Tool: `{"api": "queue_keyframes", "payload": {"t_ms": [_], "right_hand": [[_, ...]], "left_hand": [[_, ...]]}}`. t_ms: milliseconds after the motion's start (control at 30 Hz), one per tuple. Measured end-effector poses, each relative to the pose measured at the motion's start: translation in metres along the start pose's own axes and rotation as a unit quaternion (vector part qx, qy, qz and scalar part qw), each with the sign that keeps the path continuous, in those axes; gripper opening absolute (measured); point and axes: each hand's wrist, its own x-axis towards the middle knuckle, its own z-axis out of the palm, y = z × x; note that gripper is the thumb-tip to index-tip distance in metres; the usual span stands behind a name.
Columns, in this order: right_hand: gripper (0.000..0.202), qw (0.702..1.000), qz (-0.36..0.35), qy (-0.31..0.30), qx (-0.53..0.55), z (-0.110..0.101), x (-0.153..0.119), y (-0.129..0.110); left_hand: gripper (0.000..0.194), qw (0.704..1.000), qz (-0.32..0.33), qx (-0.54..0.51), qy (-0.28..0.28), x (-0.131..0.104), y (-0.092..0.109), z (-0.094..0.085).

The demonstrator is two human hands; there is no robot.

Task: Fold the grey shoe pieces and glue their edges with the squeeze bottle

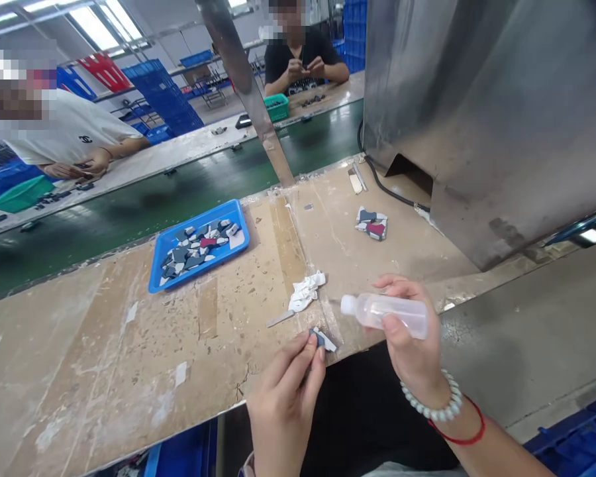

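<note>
Near the table's front edge, my left hand (293, 374) pinches a small dark grey and white piece (322, 339) between its fingertips. My right hand (417, 331) is wrapped round a translucent plastic squeeze bottle (390, 315), tilted so its white cap end points left with a thin tip. Just beyond the left hand lies a crumpled white cloth (306, 291), and a flat metal blade (281, 318) sticks out from under it. Farther back on the table is a small cluster of grey, white and dark red pieces (372, 223).
A blue tray (153, 278) of similar pieces stands to the left on the worn table (104, 338). Behind runs a green conveyor belt (203, 171). A large metal housing (477, 119) and black cable (392, 190) occupy the right. Two people sit across the belt, handling small parts.
</note>
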Motion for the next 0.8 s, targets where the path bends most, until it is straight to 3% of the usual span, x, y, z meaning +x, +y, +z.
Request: {"api": "queue_keyframes", "payload": {"t_ms": [133,200,300,400,500,700,800], "right_hand": [[0.037,0.987,0.139,-0.042,0.073,-0.016,0.007,-0.009],[0.037,0.986,0.154,-0.061,0.033,-0.023,0.011,-0.010],[0.034,0.988,0.130,-0.053,-0.063,-0.026,0.018,-0.006],[0.048,0.987,0.103,-0.052,-0.111,-0.025,0.024,0.002],[0.069,0.978,0.102,-0.088,-0.158,-0.023,0.030,0.007],[0.063,0.918,0.129,-0.177,-0.329,-0.026,0.039,0.006],[0.080,0.924,0.066,-0.165,-0.337,-0.031,0.028,0.001]], "left_hand": [[0.024,0.994,0.060,0.080,-0.030,-0.009,-0.006,-0.003],[0.026,0.994,0.065,0.081,-0.021,-0.015,-0.010,-0.003],[0.025,0.999,0.025,0.043,0.004,-0.019,-0.013,-0.003],[0.024,1.000,0.001,0.018,0.010,-0.018,-0.011,-0.009],[0.022,0.999,0.016,0.016,0.044,-0.015,-0.006,-0.019],[0.019,0.996,0.065,0.008,0.053,-0.013,0.004,-0.033],[0.026,0.996,0.060,-0.017,0.064,-0.012,0.008,-0.036]]}}
